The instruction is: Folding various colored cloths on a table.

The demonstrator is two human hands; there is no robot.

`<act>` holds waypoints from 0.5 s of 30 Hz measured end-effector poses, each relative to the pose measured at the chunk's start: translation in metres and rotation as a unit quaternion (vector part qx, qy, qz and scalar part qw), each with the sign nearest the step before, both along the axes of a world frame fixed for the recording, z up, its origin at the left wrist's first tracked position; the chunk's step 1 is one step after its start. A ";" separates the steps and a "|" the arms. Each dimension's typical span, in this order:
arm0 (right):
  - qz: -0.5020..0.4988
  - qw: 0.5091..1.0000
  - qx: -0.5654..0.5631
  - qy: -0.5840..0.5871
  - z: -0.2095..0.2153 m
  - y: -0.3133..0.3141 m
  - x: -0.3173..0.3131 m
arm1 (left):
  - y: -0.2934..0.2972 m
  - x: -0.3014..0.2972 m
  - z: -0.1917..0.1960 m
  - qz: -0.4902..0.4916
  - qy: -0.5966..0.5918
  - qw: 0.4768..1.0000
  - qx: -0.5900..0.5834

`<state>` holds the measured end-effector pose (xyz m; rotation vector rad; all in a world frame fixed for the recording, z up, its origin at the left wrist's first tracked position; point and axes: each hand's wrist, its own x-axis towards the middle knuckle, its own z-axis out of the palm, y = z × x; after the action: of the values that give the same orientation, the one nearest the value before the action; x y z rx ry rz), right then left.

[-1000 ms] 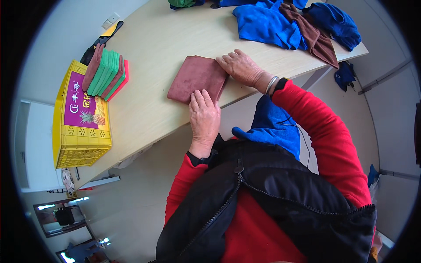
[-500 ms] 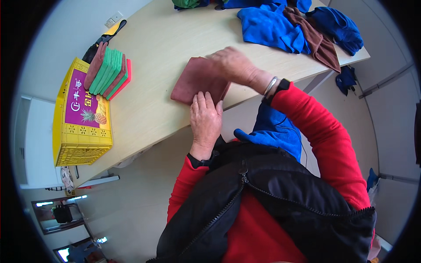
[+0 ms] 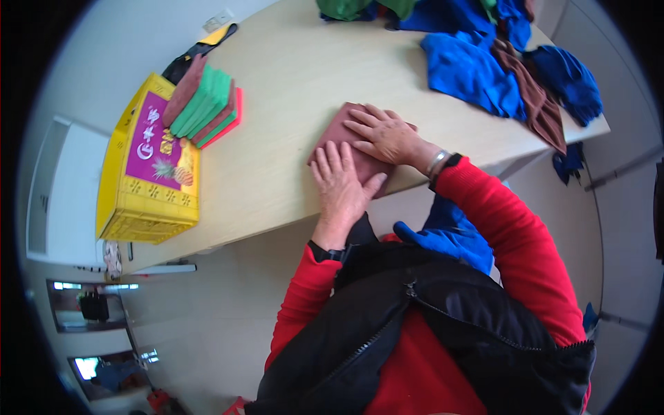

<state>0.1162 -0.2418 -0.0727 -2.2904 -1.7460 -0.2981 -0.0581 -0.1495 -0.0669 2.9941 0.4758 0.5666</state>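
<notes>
A folded brown cloth [image 3: 335, 131] lies flat on the pale wooden table [image 3: 277, 104], close to its near edge. My left hand [image 3: 340, 183] rests palm down on the cloth's near left part, fingers stretched out. On its right part lies my right hand [image 3: 389, 137], also flat with the fingers spread. Both hands cover much of the cloth, so its far right corner barely shows. To the left, a stack of folded cloths [image 3: 207, 104] in brown, green and red stands on edge beside a yellow box.
The yellow and purple box [image 3: 149, 180] stands at the table's left end, a black and yellow strap-like item [image 3: 200, 52] behind it. Loose blue cloths [image 3: 470, 72], a brown cloth [image 3: 529, 93] and green cloths [image 3: 346, 8] lie crumpled at the far right. Blue fabric [image 3: 453, 235] hangs by my lap.
My right hand has come down from a blurred sweep over the cloth's far right and now lies flat on it. My left hand's fingers have spread. The whole view has shifted.
</notes>
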 end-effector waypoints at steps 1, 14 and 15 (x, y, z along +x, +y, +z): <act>-0.013 0.999 0.012 0.039 0.001 0.000 -0.002 | -0.001 0.000 0.000 0.003 0.003 1.000 -0.001; -0.021 0.994 -0.032 0.101 0.017 0.005 0.002 | 0.009 0.007 0.011 0.007 -0.048 0.998 -0.048; -0.031 0.993 -0.017 0.114 0.017 0.005 0.004 | 0.008 0.010 0.009 -0.008 -0.059 0.997 -0.044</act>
<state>0.1198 -0.2366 -0.0558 -2.3013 -1.5809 -0.0159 -0.0482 -0.1415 -0.0578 2.8581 0.4562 0.6966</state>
